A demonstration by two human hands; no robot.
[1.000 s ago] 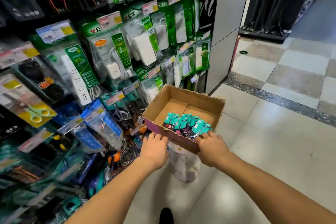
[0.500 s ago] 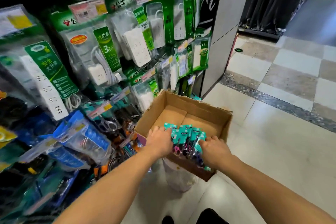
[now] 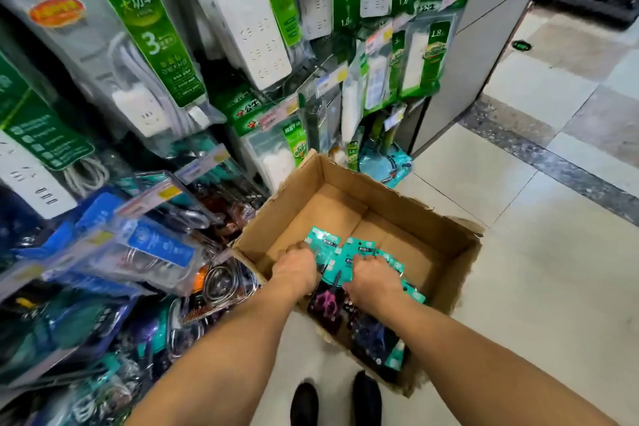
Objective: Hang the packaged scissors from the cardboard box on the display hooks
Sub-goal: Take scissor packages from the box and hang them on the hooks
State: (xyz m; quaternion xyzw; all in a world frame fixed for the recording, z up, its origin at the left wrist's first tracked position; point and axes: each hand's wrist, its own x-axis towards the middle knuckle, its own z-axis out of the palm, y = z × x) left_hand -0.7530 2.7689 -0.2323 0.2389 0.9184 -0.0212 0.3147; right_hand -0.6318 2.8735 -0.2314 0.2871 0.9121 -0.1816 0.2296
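in box (image 3: 432, 228), left hand (image 3: 295, 270) and right hand (image 3: 375, 278) curl knuckles-up onto scissor packs (image 3: 356, 252); grip itself can't be told.

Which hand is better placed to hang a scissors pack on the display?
Left, probably. Both hands are on the packaged scissors in the cardboard box, but the left hand is nearer the hanging goods; the right hand would reach across.

Both bare forearms reach forward and down into the cardboard box (image 3: 415, 214), side by side just inside its near wall. The left hand (image 3: 295, 270) and right hand (image 3: 375, 278) sit close together, knuckles up, fingers curled down over the packaged scissors (image 3: 359, 249), gripping them.
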